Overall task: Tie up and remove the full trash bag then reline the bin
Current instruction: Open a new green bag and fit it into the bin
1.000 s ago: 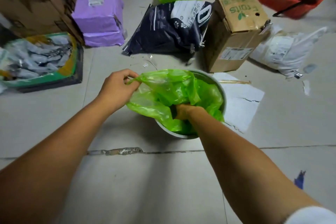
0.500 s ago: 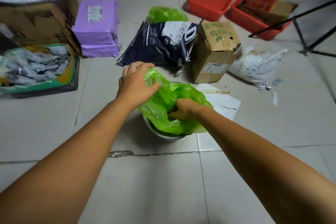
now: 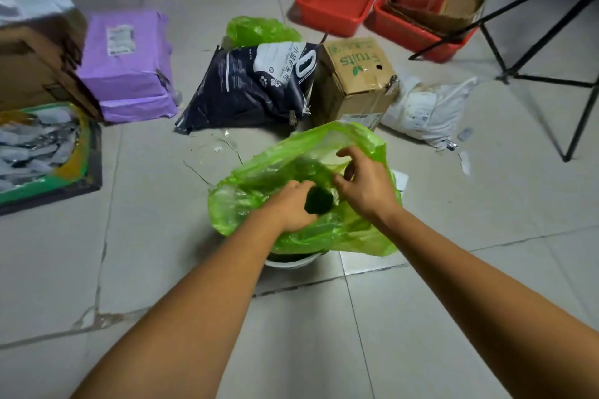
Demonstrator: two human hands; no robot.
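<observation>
Head view: my left hand (image 3: 291,207) and right hand (image 3: 364,186) both grip a green liner (image 3: 246,191), spreading it over the white bin (image 3: 291,261) on the floor. I judge relining is underway; next, fold the edge over the bin's rim.

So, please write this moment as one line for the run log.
stage: relining | green bag: spread open over bin | left hand: inside bag | right hand: pinching bag film

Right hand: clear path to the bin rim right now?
Probably not. The green bag is draped over the bin, hiding all but a sliver of near rim, and the right hand is busy in the plastic.
</observation>
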